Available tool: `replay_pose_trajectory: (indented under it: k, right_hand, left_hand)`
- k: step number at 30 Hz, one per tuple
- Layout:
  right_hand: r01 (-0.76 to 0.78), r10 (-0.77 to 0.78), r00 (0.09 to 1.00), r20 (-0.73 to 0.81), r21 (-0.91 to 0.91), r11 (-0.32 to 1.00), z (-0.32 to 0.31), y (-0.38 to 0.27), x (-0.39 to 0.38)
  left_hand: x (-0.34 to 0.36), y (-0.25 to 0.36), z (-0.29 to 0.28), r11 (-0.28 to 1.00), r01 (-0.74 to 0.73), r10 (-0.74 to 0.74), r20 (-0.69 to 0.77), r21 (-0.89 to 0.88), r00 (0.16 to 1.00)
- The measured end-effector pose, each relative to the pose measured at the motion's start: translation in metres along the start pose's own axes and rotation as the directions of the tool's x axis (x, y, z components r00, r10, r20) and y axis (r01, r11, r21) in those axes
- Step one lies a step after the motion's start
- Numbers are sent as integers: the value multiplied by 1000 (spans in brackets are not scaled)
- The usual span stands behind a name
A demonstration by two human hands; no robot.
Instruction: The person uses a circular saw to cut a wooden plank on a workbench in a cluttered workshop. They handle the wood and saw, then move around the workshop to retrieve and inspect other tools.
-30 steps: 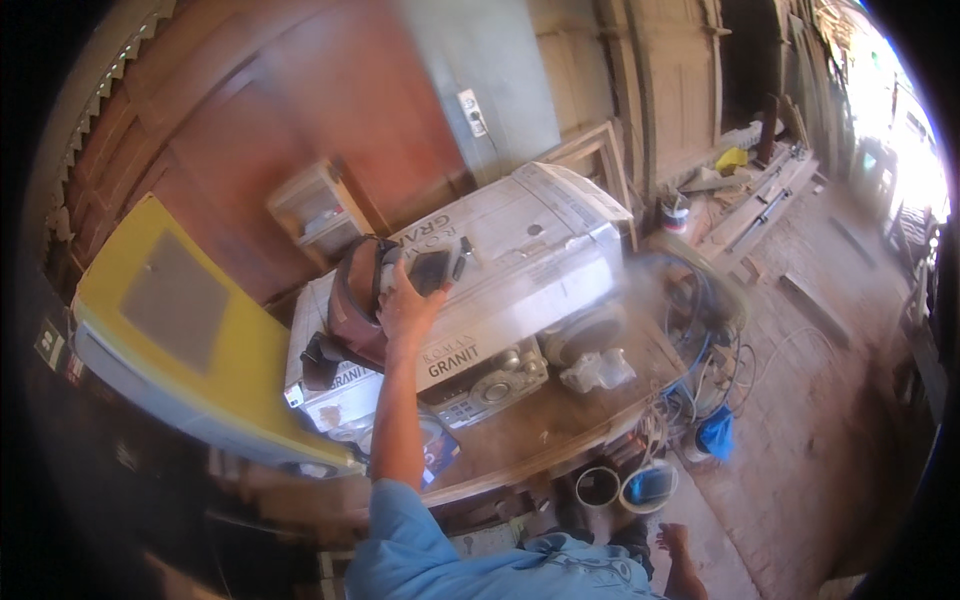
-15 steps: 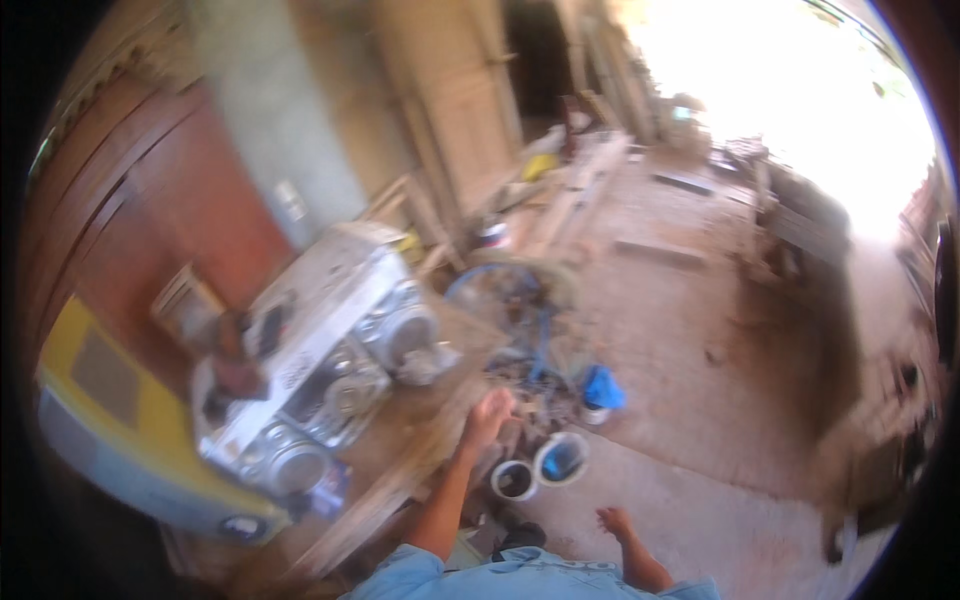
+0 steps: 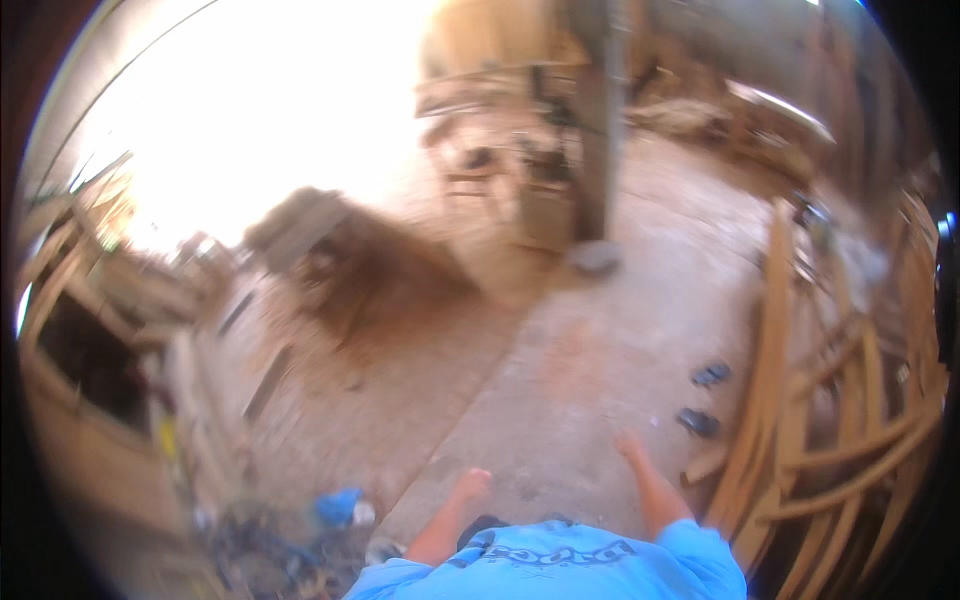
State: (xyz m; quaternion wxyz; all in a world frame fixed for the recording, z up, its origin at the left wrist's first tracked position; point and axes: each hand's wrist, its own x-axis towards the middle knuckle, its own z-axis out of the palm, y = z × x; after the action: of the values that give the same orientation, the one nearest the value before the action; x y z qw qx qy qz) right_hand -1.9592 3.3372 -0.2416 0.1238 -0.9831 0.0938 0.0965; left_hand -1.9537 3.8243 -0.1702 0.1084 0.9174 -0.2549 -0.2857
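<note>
My left hand (image 3: 472,484) hangs low in front of me at the lower middle, over the concrete floor (image 3: 560,400). Its fingers are smeared by motion, and I make out nothing in it. Farther right, my right hand (image 3: 630,443) is also blurred, with no object showing in it. A dark sandal (image 3: 697,422) on the floor lies nearest to the right hand, with another sandal (image 3: 711,374) just beyond. Left of my left hand, a blue cloth or bag (image 3: 338,505) sits against a small white container (image 3: 363,513). Neither hand touches these.
Long wooden boards (image 3: 770,380) and curved timber pieces (image 3: 870,470) are piled along the right. A post (image 3: 612,130) on a round base (image 3: 597,257) stands ahead. A dark block-like bench (image 3: 350,255) is at middle left. Loose scraps (image 3: 260,550) lie lower left.
My view has swung right, away from the bench with shiny metal stoves. Both buckets are out of sight, and the blue cloth now lies farther left. My left hand has drawn back lower.
</note>
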Motion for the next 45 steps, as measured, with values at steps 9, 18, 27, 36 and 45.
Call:
replay_pose_trajectory:
  k: [9,18,27,36,45]
  right_hand:
    - [-104,44,992,121,548,830,-74,110,44]
    - [-900,687,400,607,403,168,-125,226,35]
    - [-622,586,290,757,614,-485,-128,298,198]
    - [-649,312,702,640,395,650,-196,614,426]
    - [-514,531,847,-5,241,823,-419,846,740]
  left_hand:
    - [254,56,-126,788,407,-285,312,-461,906]
    - [565,143,-226,965,159,-44,468,-208,883]
    - [855,275,-374,883,-67,89,25,-465,996]
    - [953,429,-392,714,527,-327,446,-461,833]
    - [1140,517,-449,549,564,-365,430,-618,826]
